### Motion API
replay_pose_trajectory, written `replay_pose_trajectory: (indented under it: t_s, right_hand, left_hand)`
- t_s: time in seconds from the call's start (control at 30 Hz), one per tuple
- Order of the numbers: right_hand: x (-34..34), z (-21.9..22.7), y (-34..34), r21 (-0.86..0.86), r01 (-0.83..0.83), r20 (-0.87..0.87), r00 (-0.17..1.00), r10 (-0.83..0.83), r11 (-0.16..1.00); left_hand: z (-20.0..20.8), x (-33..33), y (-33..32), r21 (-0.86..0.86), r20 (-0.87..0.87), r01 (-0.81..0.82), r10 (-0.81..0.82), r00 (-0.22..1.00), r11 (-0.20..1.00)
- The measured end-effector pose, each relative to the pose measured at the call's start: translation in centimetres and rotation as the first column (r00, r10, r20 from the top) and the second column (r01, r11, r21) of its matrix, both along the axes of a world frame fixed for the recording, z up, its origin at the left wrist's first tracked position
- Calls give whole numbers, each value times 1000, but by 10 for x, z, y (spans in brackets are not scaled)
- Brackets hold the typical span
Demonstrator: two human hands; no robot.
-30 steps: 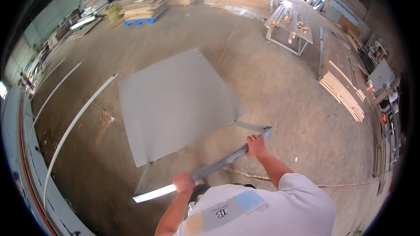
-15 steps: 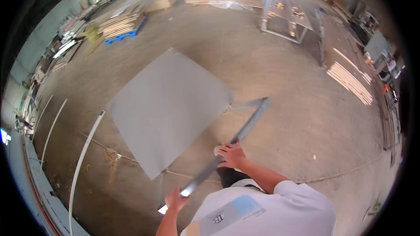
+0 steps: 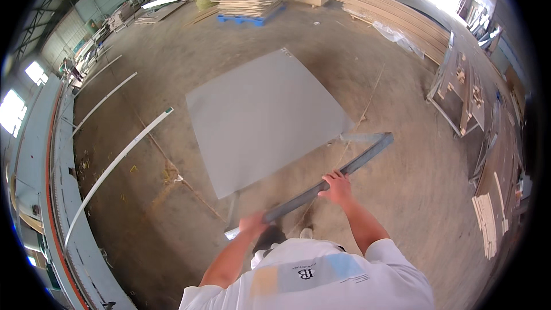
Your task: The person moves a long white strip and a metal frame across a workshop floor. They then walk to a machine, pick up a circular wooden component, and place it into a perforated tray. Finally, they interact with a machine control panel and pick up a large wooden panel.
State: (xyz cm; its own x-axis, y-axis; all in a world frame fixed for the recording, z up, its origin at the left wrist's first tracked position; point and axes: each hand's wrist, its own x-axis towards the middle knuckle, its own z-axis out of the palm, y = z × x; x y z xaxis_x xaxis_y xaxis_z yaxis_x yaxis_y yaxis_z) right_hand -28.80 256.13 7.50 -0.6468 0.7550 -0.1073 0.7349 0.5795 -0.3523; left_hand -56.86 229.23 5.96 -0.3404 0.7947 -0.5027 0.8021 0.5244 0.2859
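I locate the metal bar (image 3: 367, 156) running from 7 o'clock to 3 o'clock about view centre. Left hand (image 3: 252, 225), blurred: wrapped around its 7 o'clock end. Right hand (image 3: 337, 187): gripping at 4 o'clock. Gray sheet (image 3: 264, 120): bar's 12 o'clock side.

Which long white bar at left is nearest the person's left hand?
The white bar lowest in the picture; the other bars appear higher, farther from the left hand.

The white shirt (image 3: 367, 287) had short sleeves (image 3: 395, 252) and a tan, grey and pale-blue printed band (image 3: 287, 280), and the trousers (image 3: 268, 238) were dark.
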Motion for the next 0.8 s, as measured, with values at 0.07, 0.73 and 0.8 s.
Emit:
replay_pose_trajectory:
  t_s: [0.07,0.73,0.8]
  right_hand:
    - [-24,-13,42,34,37,-83,996,-34,999]
    - [-119,-147,171,-718,551,399,827,-397,426]
    - [-142,-158,202,-735,546,380,823,-422,402]
  left_hand:
    - [5,-14,49,73,26,-49,47,999,996]
    - [-32,-326,408,104,-28,-51,54,998,993]
    - [-32,-352,444,87,-44,-73,77,996,993]
